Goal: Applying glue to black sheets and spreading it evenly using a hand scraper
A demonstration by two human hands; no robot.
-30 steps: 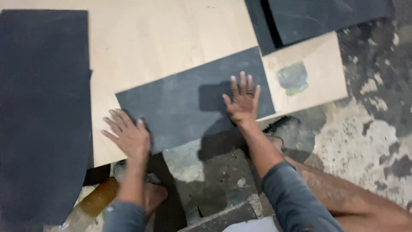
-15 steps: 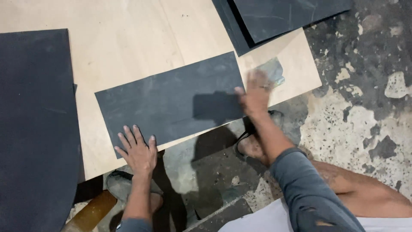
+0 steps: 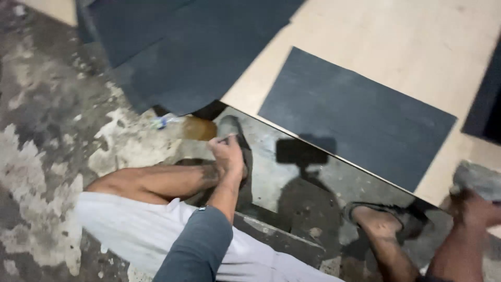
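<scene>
One dark sheet [image 3: 360, 117] | pale board [image 3: 417, 47] | stained concrete floor [image 3: 47, 136]

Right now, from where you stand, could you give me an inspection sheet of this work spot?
Surface: pale wooden board lying on a stained concrete floor.
Job's things: dark grey sheet flat on the board; grey lump at the board's edge.
Clutter: larger dark sheets overlapping the board's end; brown object and a small pale scrap on the floor.
Hands: left hand low by the floor, grip unclear; right hand at the grey lump, blurred.
Cables: nothing seen.
Surroundings: the person's bare leg, and a sandalled foot on the floor.
</scene>
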